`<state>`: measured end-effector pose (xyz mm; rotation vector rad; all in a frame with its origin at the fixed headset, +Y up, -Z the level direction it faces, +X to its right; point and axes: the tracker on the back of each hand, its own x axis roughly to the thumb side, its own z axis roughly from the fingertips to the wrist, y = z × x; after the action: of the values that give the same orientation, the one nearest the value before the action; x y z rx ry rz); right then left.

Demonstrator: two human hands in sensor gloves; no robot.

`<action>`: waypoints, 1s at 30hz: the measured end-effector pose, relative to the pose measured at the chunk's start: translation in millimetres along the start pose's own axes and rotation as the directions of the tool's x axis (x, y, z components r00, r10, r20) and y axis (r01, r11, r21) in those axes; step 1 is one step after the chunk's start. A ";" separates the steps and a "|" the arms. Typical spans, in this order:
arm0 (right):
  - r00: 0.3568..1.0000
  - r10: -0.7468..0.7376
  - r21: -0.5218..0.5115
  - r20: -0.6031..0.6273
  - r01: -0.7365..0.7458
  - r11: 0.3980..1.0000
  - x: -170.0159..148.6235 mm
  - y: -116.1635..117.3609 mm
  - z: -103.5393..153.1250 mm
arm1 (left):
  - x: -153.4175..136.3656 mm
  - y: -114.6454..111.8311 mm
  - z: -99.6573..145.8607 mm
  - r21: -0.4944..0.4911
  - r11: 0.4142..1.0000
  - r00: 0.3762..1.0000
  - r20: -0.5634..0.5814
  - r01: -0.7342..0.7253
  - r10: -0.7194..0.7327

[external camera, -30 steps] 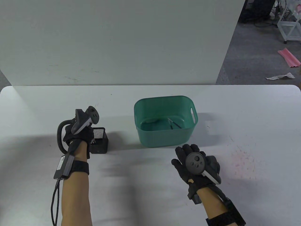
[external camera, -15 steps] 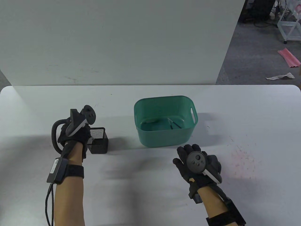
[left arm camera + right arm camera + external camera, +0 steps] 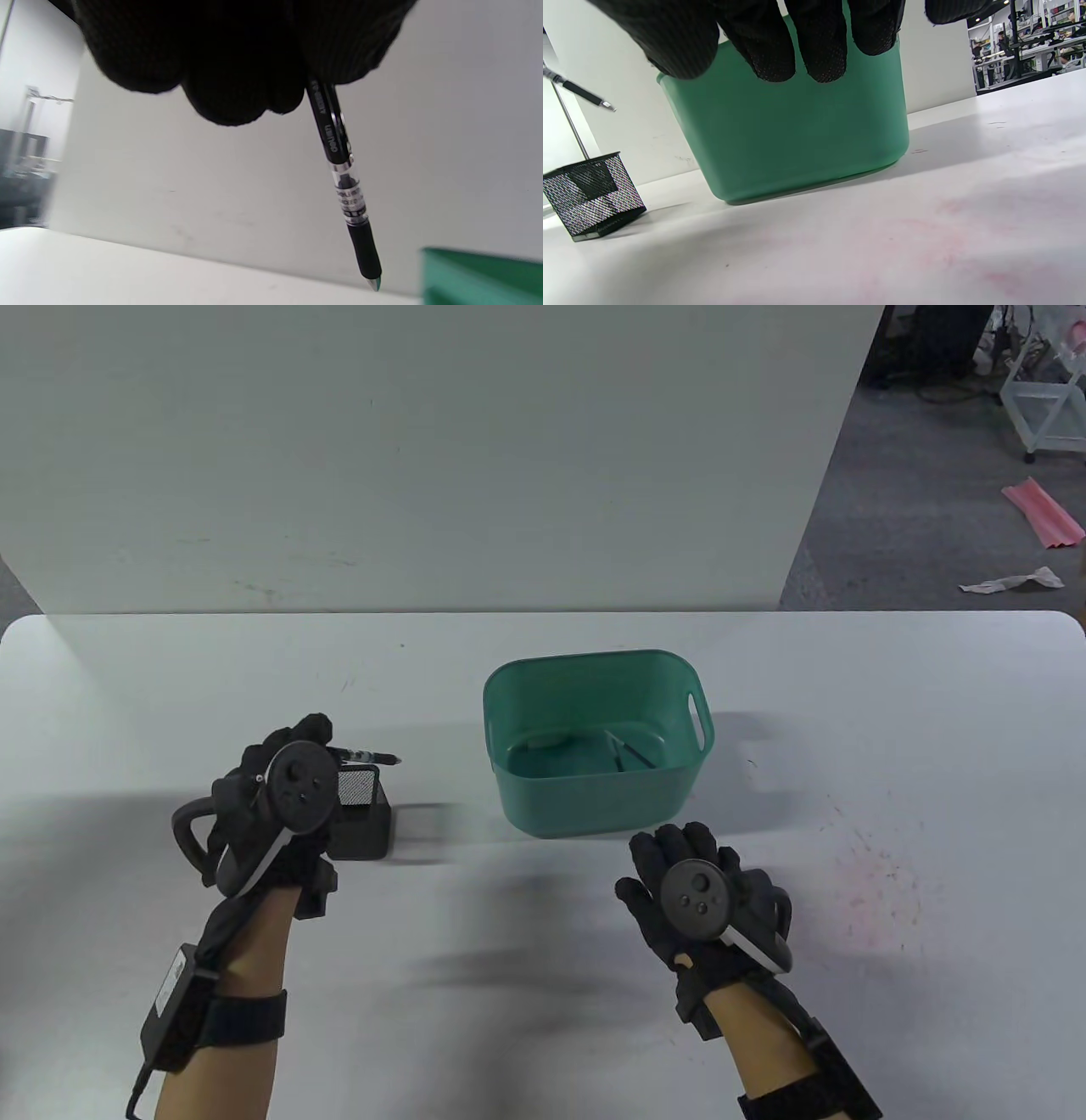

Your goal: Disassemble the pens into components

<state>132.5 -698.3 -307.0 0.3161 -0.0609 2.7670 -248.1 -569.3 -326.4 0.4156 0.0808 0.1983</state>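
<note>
A white table [image 3: 848, 712] with rounded corners is filling the lower half of the table view, faint pinkish stains showing on its right part [image 3: 874, 874]. Soft light is casting blurred grey shadows across the tabletop. Behind it a plain white panel [image 3: 424, 449] is standing upright — lightly scuffed near its base. To the right a grey floor [image 3: 916, 526] is lying open, with a pink sheet [image 3: 1044, 513] and a crumpled white scrap [image 3: 1010, 581] resting on it, and a white trolley frame [image 3: 1039, 398] standing at the far edge. In the right wrist view, desks and shelving [image 3: 1026, 38] are showing in the distance — blurred.
</note>
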 end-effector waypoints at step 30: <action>0.864 -0.498 0.109 0.078 0.489 0.866 12.0 15.8 0.1 | 25.0 -119.2 78.2 -0.366 0.599 0.663 -0.070 -0.712 0.745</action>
<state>116.0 -709.1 -304.2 0.4309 0.1023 2.2430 -193.6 -701.6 -304.8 0.0527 -0.2308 1.0102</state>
